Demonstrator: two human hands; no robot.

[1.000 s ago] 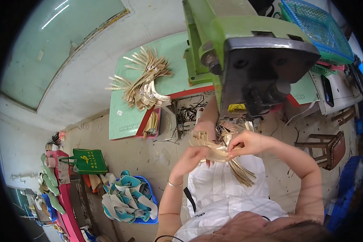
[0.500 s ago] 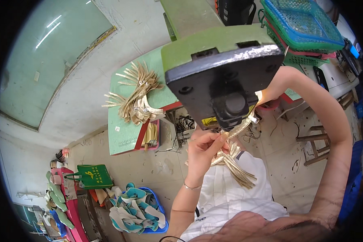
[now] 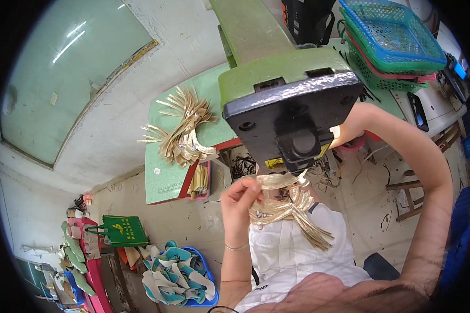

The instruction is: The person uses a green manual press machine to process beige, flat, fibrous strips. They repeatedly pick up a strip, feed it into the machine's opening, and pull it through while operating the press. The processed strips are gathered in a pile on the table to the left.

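Note:
My left hand [image 3: 240, 197] pinches one end of a flat gold strap [image 3: 278, 181] between thumb and fingers. The strap stretches rightward under the black-fronted head of a green machine [image 3: 292, 112]. My right hand [image 3: 345, 131] is at the far right side of that head, with its fingers hidden behind it. On my lap lies a bundle of gold straps [image 3: 309, 224] with small shiny buckles, just below the held strap. Another heap of gold straps [image 3: 185, 128] rests on the green table [image 3: 164, 180] to the left.
Stacked plastic baskets [image 3: 397, 39] stand at the far right, near a dark phone [image 3: 418, 111]. A wooden stool [image 3: 410, 195] is on the right. At lower left are a blue basin [image 3: 212, 284] of teal and white pieces and a green bag [image 3: 121, 229].
My left hand has moved left, away from under the machine head, drawing the strap's end with it. More of the strap now shows. My right arm stays bent around the machine.

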